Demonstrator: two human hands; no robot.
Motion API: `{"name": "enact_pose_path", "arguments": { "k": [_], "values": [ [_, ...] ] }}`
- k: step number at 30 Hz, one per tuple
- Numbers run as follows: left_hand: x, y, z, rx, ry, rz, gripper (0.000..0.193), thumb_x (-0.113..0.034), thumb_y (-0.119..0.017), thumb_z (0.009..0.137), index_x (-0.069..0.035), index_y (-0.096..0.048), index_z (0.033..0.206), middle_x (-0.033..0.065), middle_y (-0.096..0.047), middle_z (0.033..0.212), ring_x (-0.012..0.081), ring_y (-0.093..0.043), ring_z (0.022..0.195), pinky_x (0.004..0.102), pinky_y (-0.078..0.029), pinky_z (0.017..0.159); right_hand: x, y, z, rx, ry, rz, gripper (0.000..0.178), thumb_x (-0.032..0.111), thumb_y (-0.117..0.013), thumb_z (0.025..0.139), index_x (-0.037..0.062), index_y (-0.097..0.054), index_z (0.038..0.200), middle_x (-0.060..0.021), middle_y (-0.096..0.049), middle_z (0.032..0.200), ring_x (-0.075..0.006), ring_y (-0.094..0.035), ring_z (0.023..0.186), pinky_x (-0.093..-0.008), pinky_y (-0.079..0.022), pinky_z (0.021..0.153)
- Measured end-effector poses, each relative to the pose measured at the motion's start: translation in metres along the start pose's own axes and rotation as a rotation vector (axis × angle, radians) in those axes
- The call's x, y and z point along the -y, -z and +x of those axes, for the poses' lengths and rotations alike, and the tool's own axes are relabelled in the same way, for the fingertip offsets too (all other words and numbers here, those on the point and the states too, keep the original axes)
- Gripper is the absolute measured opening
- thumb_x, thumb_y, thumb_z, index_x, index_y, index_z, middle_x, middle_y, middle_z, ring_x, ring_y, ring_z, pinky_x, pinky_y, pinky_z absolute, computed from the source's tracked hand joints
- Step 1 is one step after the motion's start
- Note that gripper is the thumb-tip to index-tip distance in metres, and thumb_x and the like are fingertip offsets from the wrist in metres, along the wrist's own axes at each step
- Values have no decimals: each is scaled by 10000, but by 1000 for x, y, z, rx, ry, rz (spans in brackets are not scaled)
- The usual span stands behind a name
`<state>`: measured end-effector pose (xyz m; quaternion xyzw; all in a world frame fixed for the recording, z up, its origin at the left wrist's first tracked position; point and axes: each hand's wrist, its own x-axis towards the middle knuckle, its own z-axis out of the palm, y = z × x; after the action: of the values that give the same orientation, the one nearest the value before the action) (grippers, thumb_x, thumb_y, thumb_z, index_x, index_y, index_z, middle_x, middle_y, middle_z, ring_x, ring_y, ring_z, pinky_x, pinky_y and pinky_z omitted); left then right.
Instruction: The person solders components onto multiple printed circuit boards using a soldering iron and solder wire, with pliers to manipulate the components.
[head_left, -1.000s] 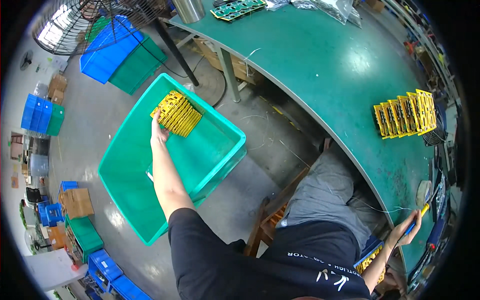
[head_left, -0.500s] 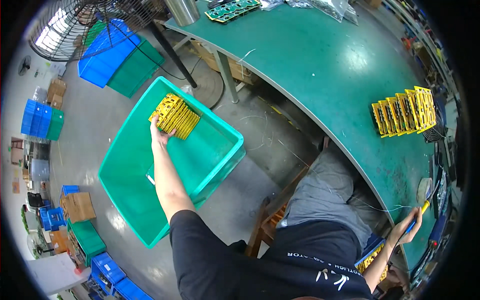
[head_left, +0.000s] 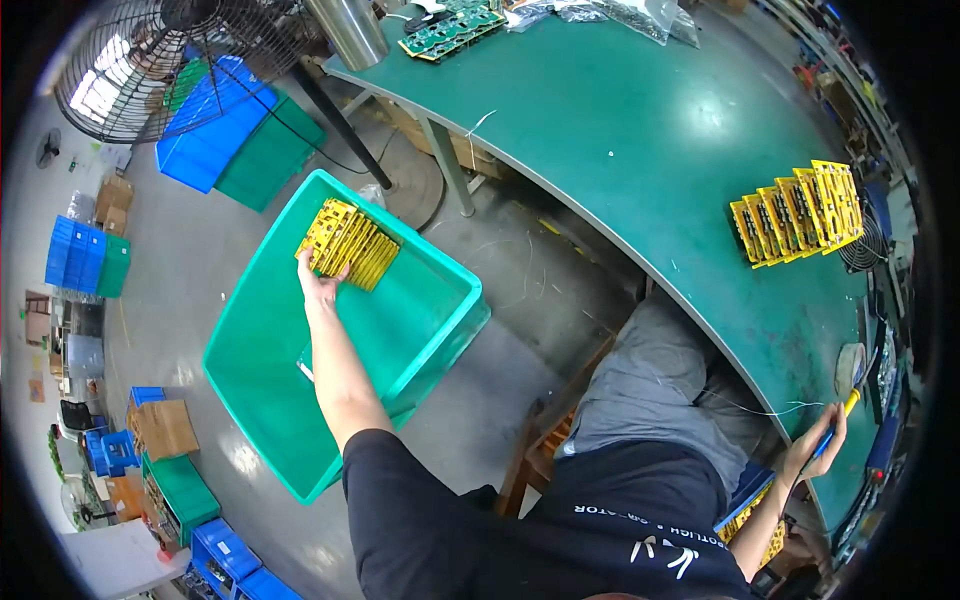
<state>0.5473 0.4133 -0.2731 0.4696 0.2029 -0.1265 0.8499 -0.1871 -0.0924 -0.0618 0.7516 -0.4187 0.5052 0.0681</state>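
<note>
To my left is a large green bin (head_left: 284, 420) on the floor. A row of yellow circuit boards (head_left: 362, 250) stands on edge near its far end. My left hand (head_left: 322, 284) reaches into the bin and is closed on the boards at the near-left end of that row, fingers at the outer face and thumb toward the near edges. At the far right, my right hand (head_left: 822, 448) is wrapped round a blue and yellow soldering iron (head_left: 850, 403), held by the table's edge. A thin white wire (head_left: 770, 411) passes near this hand.
The green-topped table (head_left: 590, 110) curves along the right, with a stack of yellow boards (head_left: 798, 216) and a tape roll (head_left: 850, 368) on it. Green circuit boards (head_left: 453, 34) lie at its far end. A standing fan (head_left: 190, 60) and blue crates (head_left: 215, 125) are beyond the bin.
The view has shifted slightly. My left hand stays at the boards in the bin, and the boards by its thumb look slightly more spread. My right hand keeps hold of the soldering iron.
</note>
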Motion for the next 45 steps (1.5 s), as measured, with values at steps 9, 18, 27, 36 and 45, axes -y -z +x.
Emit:
{"name": "enact_pose_path", "arguments": {
  "k": [9,18,27,36,45],
  "values": [
    [-62,-28,-87,202,-94,-18,588,-431,-694,908,-202,-545,1429,105,-578,1459,364,-567,1294,607,-515,939,13,5,0,-32,26,-9,207,-25,-698,997,-42,-702,1203,-136,-731,1117,-205,-687,1024,-334,-543,965],
    [-61,-160,-290,323,-94,4,580,-391,-660,949,-142,-551,1461,118,-591,1472,372,-571,1326,647,-518,963,21,1,-1,-48,102,22,240,-103,-712,945,-40,-702,1177,-182,-726,1121,-292,-695,1030,-384,-548,959],
    [-4,-335,-361,718,65,189,575,-383,-637,957,-113,-539,1455,142,-600,1448,388,-594,1290,653,-538,959,34,7,4,-53,70,101,240,-121,-718,923,-50,-687,1150,-237,-720,1087,-358,-708,1006,-415,-566,913],
    [75,-455,-343,728,286,400,589,-456,-705,899,-219,-527,1408,105,-571,1420,372,-584,1252,636,-449,1011,43,10,7,-104,83,134,257,-146,-745,862,-25,-688,1082,-226,-718,1006,-400,-706,954,-466,-574,884],
    [81,-500,-377,796,209,882,1043,-805,-643,857,-120,-365,1592,200,-389,1591,526,-410,1419,725,-326,1099,44,11,12,-115,56,207,285,-165,-734,844,-19,-681,1083,-212,-708,973,-393,-703,929,-449,-577,849]
  ]
}}
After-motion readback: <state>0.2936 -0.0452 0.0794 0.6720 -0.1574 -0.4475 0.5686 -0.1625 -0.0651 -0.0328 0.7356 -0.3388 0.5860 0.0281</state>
